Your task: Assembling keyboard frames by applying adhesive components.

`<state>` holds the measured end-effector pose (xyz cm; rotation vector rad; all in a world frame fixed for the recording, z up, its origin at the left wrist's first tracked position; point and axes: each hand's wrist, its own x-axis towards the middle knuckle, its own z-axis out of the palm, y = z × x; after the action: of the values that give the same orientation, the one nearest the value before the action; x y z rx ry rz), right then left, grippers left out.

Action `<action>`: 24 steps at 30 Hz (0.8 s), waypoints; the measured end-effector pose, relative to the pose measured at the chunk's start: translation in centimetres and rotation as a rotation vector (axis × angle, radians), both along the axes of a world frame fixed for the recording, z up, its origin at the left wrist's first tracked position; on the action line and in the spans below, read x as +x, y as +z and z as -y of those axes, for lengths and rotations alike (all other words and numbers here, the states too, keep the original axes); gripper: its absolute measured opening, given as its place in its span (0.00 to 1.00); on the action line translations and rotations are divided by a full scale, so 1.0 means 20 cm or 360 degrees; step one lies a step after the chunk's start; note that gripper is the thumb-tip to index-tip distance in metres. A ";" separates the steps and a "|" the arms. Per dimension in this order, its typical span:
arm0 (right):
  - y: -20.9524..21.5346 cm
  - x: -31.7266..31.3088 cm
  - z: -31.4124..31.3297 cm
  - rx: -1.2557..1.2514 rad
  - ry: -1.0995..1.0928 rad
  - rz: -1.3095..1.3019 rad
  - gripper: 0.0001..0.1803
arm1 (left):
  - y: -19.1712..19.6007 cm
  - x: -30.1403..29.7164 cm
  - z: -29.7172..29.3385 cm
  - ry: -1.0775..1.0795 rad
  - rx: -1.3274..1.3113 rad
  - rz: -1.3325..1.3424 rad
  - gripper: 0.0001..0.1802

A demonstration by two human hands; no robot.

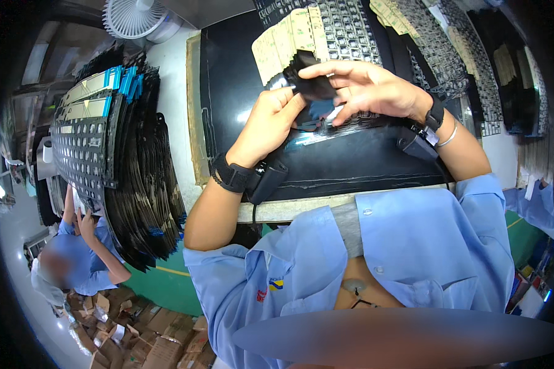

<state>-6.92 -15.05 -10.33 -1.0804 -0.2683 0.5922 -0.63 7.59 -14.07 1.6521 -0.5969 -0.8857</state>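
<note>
In front of me, my left hand [269, 126] is closed, thumb against fingers, on a thin black sheet [319, 86] that looks flexible and is partly folded. My right hand [378, 92] arches over the sheet's right side with its fingers apart. Its index finger lies along the sheet's upper edge, and the thumb hangs lower, slightly blurred. Beneath the hands lie a dark flat piece with blue film [321, 111] and a black cut-out panel [351, 126], both partly hidden. All of this is above a black work mat [234, 74].
Cream backing sheets [283, 46] and perforated keyboard-like panels [351, 37] lie at the far side, with more panels [437, 55] to the right. Hanging stacks of black frames [141, 166] stand left. A white fan [132, 18], a co-worker [86, 252] and cardboard boxes [166, 341] are also there.
</note>
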 end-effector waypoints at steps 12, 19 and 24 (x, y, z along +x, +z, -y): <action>0.03 0.17 -0.17 -0.0658 -0.0586 -0.0403 0.19 | 0.03 -0.05 0.05 0.0021 -0.0217 -0.0008 0.14; 0.35 0.23 0.14 -0.0892 -0.0559 0.0361 0.18 | 0.09 -0.03 0.02 -0.0008 -0.0337 -0.0329 0.16; 0.89 0.09 0.30 -0.1152 -0.0899 0.0695 0.22 | 0.06 -0.05 0.04 0.0044 -0.0302 -0.0468 0.15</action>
<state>-5.05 -21.14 7.51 -1.9011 -0.1073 -0.0906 -1.69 6.77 -12.78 1.3267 -0.4389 -0.9975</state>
